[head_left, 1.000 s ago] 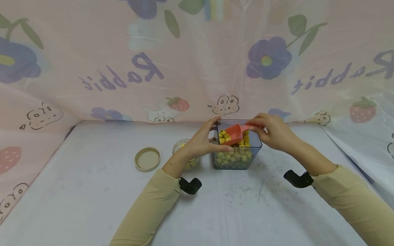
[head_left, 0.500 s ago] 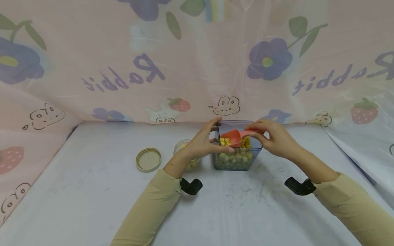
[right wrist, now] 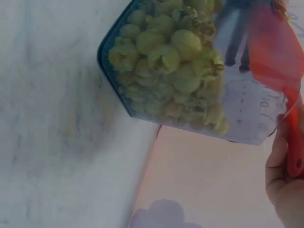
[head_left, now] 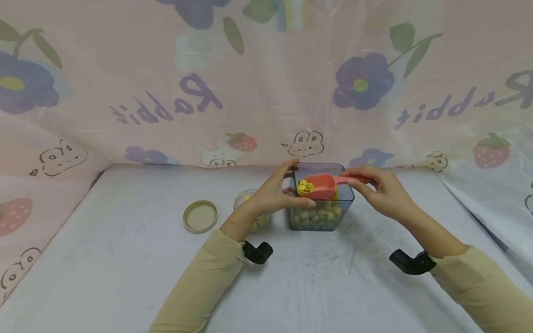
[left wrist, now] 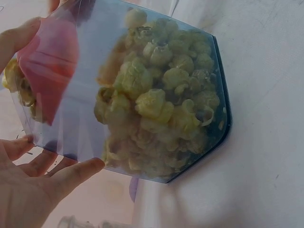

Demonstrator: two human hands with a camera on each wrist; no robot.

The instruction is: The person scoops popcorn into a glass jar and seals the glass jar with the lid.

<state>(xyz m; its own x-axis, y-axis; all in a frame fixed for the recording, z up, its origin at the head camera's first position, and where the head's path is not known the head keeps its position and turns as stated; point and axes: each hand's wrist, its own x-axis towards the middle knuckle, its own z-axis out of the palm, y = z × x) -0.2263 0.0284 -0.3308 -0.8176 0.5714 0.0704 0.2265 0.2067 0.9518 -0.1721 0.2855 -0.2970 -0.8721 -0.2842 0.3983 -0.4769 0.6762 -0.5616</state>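
Note:
A see-through bluish plastic container (head_left: 328, 202) stands upright on the table, its lower part filled with yellowish popcorn (left wrist: 156, 104). My left hand (head_left: 272, 192) grips its left side, thumb along the front rim and fingers at the side and back. In my right hand (head_left: 382, 190), the handle of a coral-red scoop (head_left: 326, 184) is pinched between thumb and fingers. The scoop's bowl lies within the container's mouth, above most of the popcorn, and carries several yellow pieces at its left end. Through the wall, the right wrist view shows the red handle (right wrist: 294, 142) sticking out past the rim.
Partly hidden behind my left wrist is a round glass jar (head_left: 259, 224) with some yellow pieces inside. Left of it lies a round beige lid (head_left: 200, 217), inner side up. A patterned pink curtain (head_left: 266, 92) rises behind the white table (head_left: 137, 259).
My right hand has drawn the scoop to the right and slightly toward me, and the scoop lies more level with popcorn in its bowl. My left hand stays on the container.

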